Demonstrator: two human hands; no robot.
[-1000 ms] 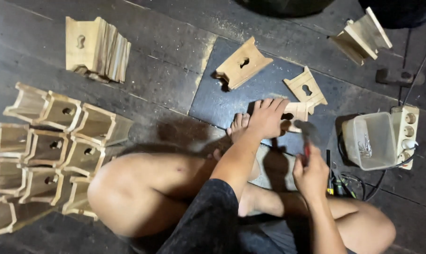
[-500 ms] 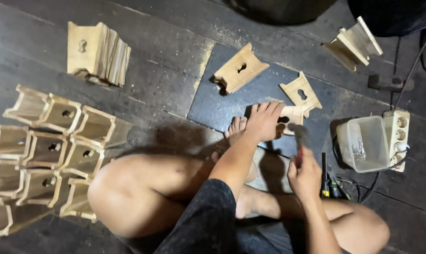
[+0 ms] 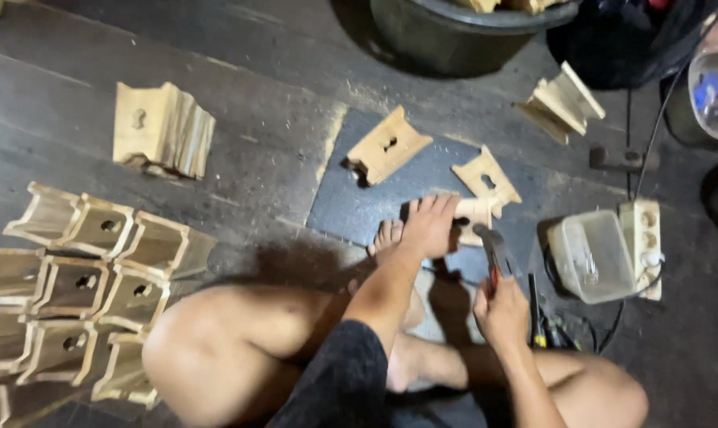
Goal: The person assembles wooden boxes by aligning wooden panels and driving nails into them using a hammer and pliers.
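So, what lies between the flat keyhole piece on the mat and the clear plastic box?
In the head view, a smaller keyhole piece lies between flat piece and box.

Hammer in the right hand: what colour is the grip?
Red, just above the right hand on the hammer; the head looks dark metal. Head view, the only one.
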